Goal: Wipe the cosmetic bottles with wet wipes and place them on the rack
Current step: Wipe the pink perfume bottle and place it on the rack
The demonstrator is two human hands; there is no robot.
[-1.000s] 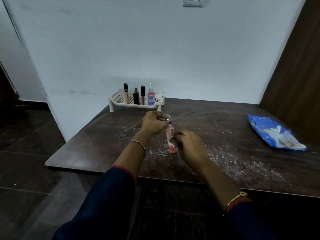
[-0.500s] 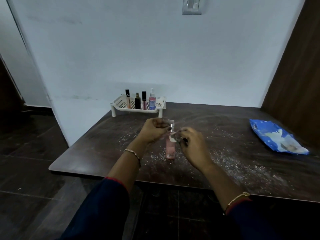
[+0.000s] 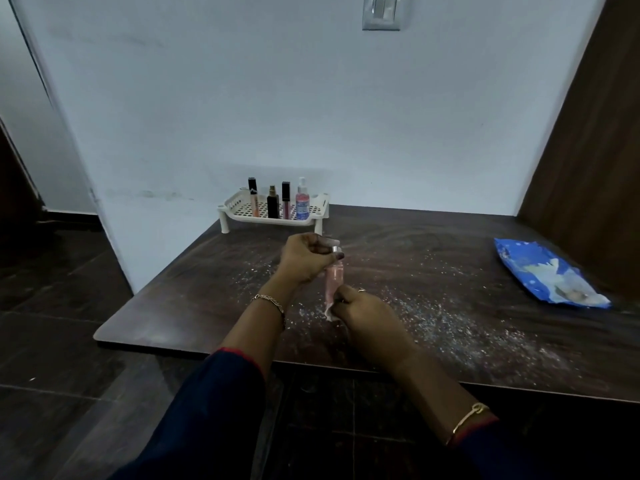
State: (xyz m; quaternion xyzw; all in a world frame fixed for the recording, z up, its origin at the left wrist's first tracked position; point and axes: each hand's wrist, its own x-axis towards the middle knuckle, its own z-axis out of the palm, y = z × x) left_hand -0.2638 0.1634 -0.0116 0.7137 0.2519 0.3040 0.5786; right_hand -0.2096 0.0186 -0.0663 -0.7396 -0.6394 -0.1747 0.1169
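A slim pink cosmetic bottle [image 3: 334, 279] with a silver cap hangs upright above the middle of the dark table [image 3: 433, 268]. My left hand [image 3: 304, 258] grips its top end. My right hand [image 3: 363, 315] is closed around its lower end, pressing a crumpled white wet wipe [image 3: 329, 312] against it; most of the wipe is hidden in the palm. At the table's back left stands the white perforated rack [image 3: 239, 206], holding several bottles: two slim tubes with black caps, a black bottle and a pink spray bottle [image 3: 302, 200].
A blue wet-wipe pack [image 3: 547, 271] lies at the table's right side near a brown wooden panel [image 3: 588, 133]. White specks are scattered over the tabletop. The wall stands just behind the rack. The table's front edge runs below my forearms.
My right hand has slid the wipe from the bottle's upper part down to its lower end. My left hand has kept its grip on the top.
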